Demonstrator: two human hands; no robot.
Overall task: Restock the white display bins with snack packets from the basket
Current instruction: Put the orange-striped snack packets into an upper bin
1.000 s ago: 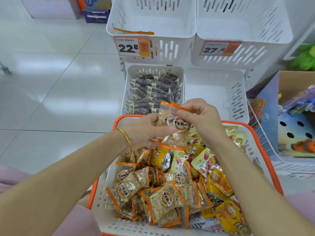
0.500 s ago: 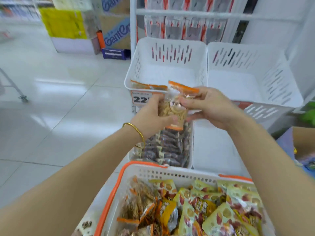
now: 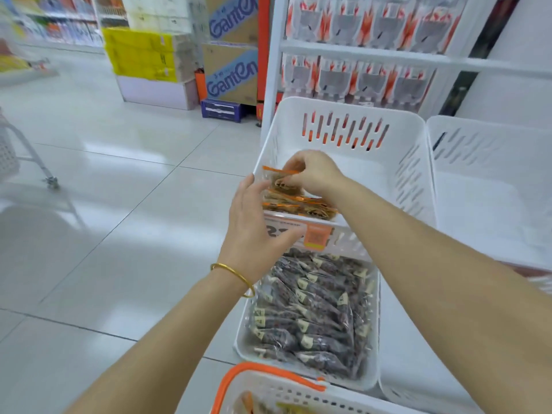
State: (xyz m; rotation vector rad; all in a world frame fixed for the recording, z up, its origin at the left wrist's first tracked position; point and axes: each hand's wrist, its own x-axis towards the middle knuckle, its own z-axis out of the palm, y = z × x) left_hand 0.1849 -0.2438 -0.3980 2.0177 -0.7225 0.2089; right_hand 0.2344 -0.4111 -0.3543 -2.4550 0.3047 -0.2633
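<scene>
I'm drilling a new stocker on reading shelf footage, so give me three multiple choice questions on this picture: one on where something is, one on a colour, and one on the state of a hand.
1. Where is the orange-edged snack packet that the right hand holds?
A. Over the upper left bin
B. On the floor
C. In the lower bin

2. What colour is the rim of the basket?
A. Blue
B. Orange
C. Green

3. How is the left hand?
A. Gripping a handle
B. In a fist
C. Fingers straight, holding nothing

Answers:
1 A, the packet hangs above that bin's front corner.
2 B, an orange band edges the white basket.
3 C, its fingers reach out beside the packet.
</scene>
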